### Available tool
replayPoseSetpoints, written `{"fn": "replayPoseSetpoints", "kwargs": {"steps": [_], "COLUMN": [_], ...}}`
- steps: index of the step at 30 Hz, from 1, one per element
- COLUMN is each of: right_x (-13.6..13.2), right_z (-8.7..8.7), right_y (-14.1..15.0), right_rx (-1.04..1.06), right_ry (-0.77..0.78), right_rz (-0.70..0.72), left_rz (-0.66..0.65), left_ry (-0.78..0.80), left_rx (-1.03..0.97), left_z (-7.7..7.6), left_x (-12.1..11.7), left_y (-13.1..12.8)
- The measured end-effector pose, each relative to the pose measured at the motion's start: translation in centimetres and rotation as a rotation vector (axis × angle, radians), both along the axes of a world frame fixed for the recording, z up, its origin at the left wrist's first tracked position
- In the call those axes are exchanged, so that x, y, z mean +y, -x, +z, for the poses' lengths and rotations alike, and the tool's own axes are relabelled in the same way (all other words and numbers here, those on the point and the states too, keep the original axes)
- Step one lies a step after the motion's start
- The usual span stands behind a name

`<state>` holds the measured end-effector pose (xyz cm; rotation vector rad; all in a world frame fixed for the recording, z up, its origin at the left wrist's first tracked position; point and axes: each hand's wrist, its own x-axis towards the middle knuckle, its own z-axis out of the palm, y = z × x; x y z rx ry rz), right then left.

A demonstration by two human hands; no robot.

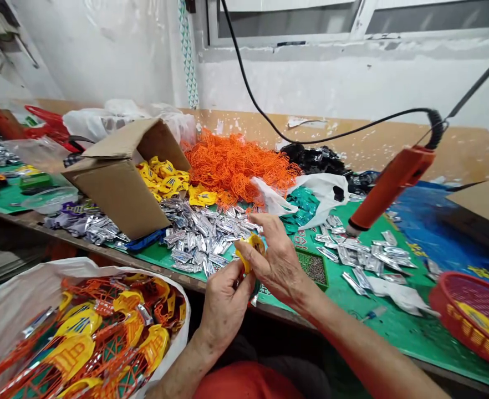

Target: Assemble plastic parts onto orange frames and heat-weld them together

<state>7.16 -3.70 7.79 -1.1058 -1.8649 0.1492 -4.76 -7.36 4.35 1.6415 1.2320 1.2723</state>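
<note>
Both hands meet over the table's front edge around a small yellow plastic piece (250, 247). My left hand (223, 302) grips it from below with curled fingers. My right hand (275, 260) closes on it from above, fingers pinched around its top. Just behind the hands lies a heap of silver metal pieces (205, 233) on the green mat (394, 324). A small tray of tiny screws (314, 267) sits right of my right hand.
A white bag (7, 302) of assembled yellow-and-orange parts stands at the lower left. A tipped cardboard box (120, 177) spills yellow pieces (165, 177). Orange mesh pile (236, 160) behind. An orange electric screwdriver (388, 185) hangs on a cable. Red basket (469, 316) at right.
</note>
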Motion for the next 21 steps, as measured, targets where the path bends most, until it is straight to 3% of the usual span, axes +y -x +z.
{"fn": "replayPoseSetpoints", "kwargs": {"steps": [4,7,10,13,16,21], "right_x": [-2.1,-3.0,-3.3,-3.5,-3.7,-4.5], "right_z": [-1.0,-1.6,-2.7,-4.3,-6.2,-7.9], "right_y": [-0.9,-1.7,-2.6,-3.6,-4.2,-3.6], "right_rx": [0.185,0.338,0.567,0.797,0.988,1.048], "right_ry": [0.293,0.537,0.698,0.686,0.634,0.557], "right_rz": [-0.062,-0.011,0.057,0.092,0.203,0.268], "left_rz": [0.005,-0.039,-0.102,-0.159,-0.133,-0.124], "left_ry": [-0.189,-0.343,-0.398,-0.369,-0.364,-0.501], "left_rx": [0.163,0.287,0.377,0.389,0.364,0.34], "left_z": [-0.9,-1.6,-2.1,-2.4,-2.6,-2.9], "left_x": [-0.2,-0.2,-0.2,-0.3,-0.4,-0.2], "left_y": [0.1,-0.1,-0.2,0.2,0.9,1.0]}}
